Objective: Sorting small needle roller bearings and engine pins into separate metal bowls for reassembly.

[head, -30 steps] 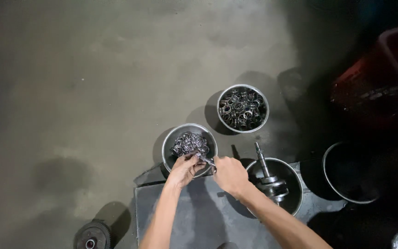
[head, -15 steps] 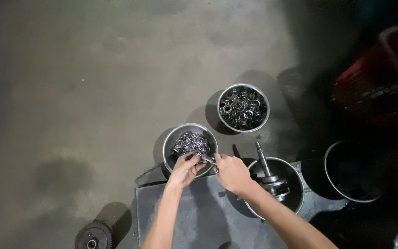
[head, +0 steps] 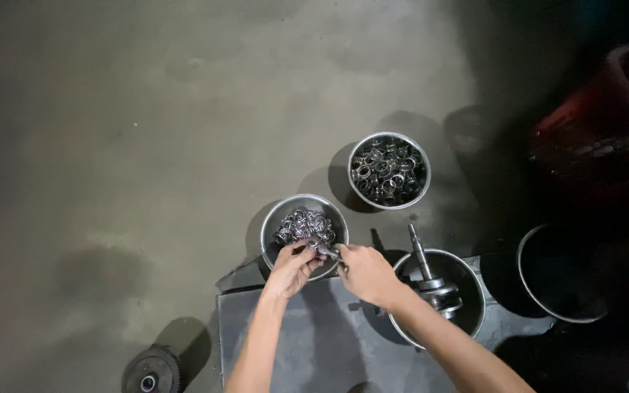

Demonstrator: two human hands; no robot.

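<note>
A small shiny metal part (head: 327,252), too small to tell its exact shape, is pinched between the fingers of both hands; it sits just over the near rim of a round steel bowl (head: 274,222); that bowl is heaped with shiny metal rings (head: 304,224) and stands on the floor.

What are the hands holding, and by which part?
Both hands, left hand and right hand, pinch a small shiny metal part between them; which part is gripped cannot be told.

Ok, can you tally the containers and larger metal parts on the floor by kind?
Metal bowls: 4 (one with small rings, one with larger rings, one with the shaft, one dark inside)
Shaft assemblies: 1
Gear wheels: 1
Red crates: 1
Total: 7
</note>
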